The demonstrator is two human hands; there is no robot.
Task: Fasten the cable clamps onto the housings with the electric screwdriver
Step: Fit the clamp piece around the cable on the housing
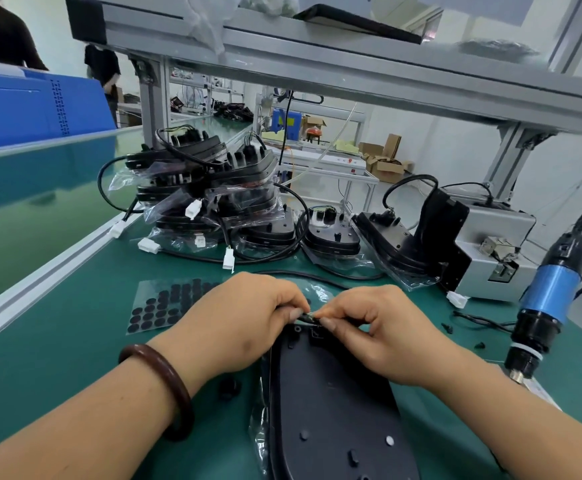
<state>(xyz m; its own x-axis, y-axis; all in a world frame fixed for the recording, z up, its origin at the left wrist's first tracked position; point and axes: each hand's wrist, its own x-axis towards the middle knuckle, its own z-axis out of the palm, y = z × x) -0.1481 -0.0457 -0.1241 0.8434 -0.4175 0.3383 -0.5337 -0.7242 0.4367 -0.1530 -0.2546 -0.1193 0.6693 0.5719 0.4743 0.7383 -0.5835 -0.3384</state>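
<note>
A black plastic housing lies flat on the green mat in front of me, its inner side up. My left hand and my right hand meet at its far end. Both pinch a small black cable piece there with fingertips and thumbs; whether it is the clamp or the cable itself is too small to tell. The electric screwdriver, blue and black, hangs on the right with its tip pointing down, apart from both hands.
A pile of bagged black housings with cables and white connectors fills the back of the mat. A sheet of black round pads lies left. A grey screw feeder box stands right, loose black screws near it. People stand far left.
</note>
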